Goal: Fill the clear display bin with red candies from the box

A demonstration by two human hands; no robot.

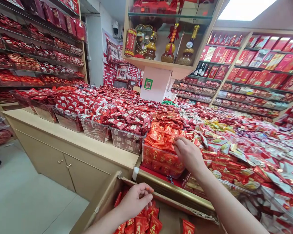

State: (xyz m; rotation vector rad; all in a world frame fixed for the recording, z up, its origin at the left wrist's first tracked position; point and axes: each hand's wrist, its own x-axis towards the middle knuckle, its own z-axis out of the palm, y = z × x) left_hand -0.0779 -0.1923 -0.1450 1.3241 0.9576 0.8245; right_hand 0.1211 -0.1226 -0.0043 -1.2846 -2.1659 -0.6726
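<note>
My right hand [189,156] is at the right side of a clear plastic bin [161,162] heaped with small red-orange packets [161,135] with gold lettering. Its fingers are bent together against the heap, and whatever may be between them is hidden. Lower down, my left hand [138,200] hovers over an open cardboard box [171,211], fingers loosely curled and thumb apart. A spot of orange-red shows at one fingertip; I cannot tell what it is. Inside the box, similar red packets [153,224] lie in a pile, with a single packet [187,227] apart on the right.
More clear bins [129,139] of red packets line the wooden counter [100,146] to the left. Durian-labelled packets [222,159] fill the right side. A gold-coloured rail [175,191] runs behind the box. A display cabinet [161,65] hangs overhead; stocked shelves [36,52] stand behind.
</note>
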